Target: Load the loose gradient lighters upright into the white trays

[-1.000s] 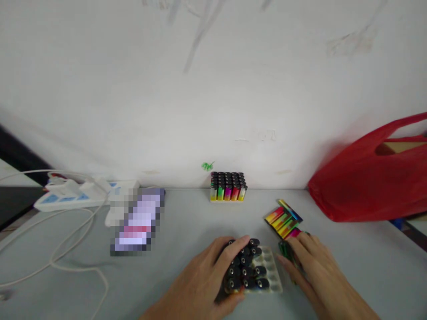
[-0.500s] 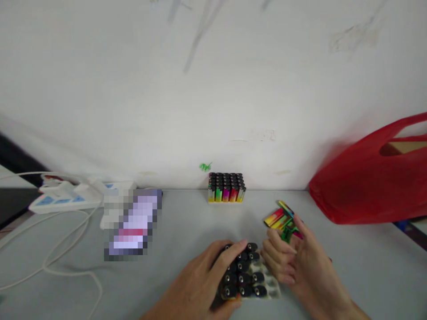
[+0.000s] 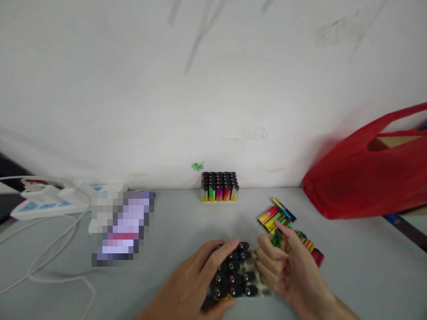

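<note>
My left hand [image 3: 187,280] is wrapped round the left side of a group of black-topped lighters [image 3: 234,279], which stand upright in a clear tray [image 3: 263,286] with bare slots on its right side. Close to the tray's right edge, my right hand [image 3: 293,266] is closed, thumb up, around a green lighter [image 3: 277,238]; its lower part is hidden by the fingers. Just beyond that hand lies a loose pile of brightly coloured lighters [image 3: 269,217], partly covered by the hand.
A full block of upright lighters [image 3: 219,193] stands against the wall. To the left are a phone with a blurred screen [image 3: 128,226], a white power strip [image 3: 50,205] and white cables [image 3: 60,279]. At the right sits a red bag [image 3: 360,178].
My right hand has turned and drawn slightly back from the pile, bringing the green lighter into clearer sight near the tray. The left hand keeps its hold. The view has shifted a little right.
</note>
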